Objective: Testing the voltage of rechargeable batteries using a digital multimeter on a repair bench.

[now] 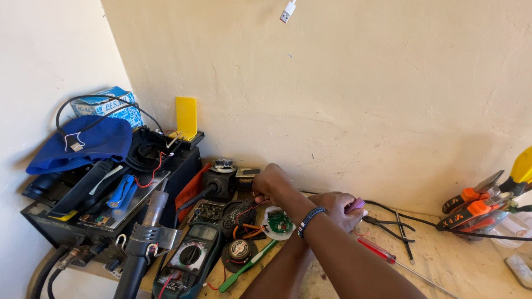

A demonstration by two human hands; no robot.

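With a purple-handled tool point(356, 205) clenched in the right hand point(332, 210) and the left hand point(271, 185) pinched on something unseen, the thin red wires point(244, 213) could be snagged.

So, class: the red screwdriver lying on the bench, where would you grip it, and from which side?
Grip the red screwdriver by its translucent red handle, probably from above. It lies flat on the bench, handle towards the right hand and thin bare shaft pointing away to the lower right. The handle is the thick part; the black pliers lie just beyond it.
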